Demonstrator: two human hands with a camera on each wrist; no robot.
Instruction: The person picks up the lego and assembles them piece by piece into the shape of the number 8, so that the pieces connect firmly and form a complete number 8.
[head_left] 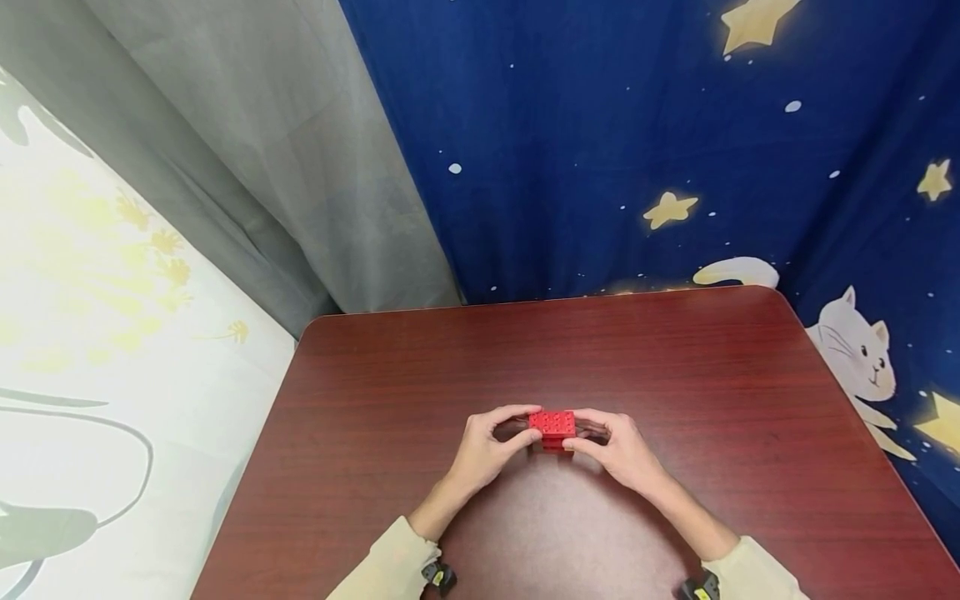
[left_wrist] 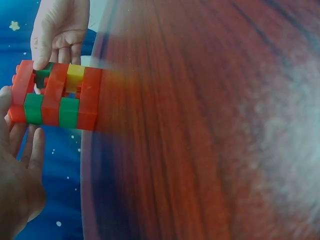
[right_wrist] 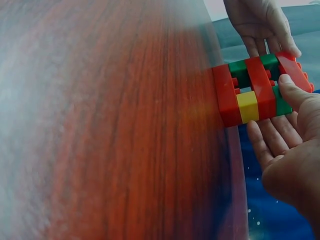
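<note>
A stack of toy building bricks (head_left: 552, 423) stands upright on the table, its studded red top facing up. Seen from the side in the left wrist view, three long red bricks (left_wrist: 53, 90) alternate with short green bricks (left_wrist: 69, 112) and a yellow brick (left_wrist: 75, 76), with gaps between the short ones. My left hand (head_left: 480, 452) grips the top red brick from the left, thumb on the near side and fingers behind. From the right, my right hand (head_left: 628, 450) holds the same brick between thumb and fingers; in the right wrist view its thumb (right_wrist: 292, 90) touches the upper part.
The dark red wooden table (head_left: 375, 417) extends around both hands to rounded far corners. Behind it hang a blue star-patterned curtain (head_left: 555, 167) and a grey curtain (head_left: 300, 150). A white patterned cloth (head_left: 112, 350) lies to the left.
</note>
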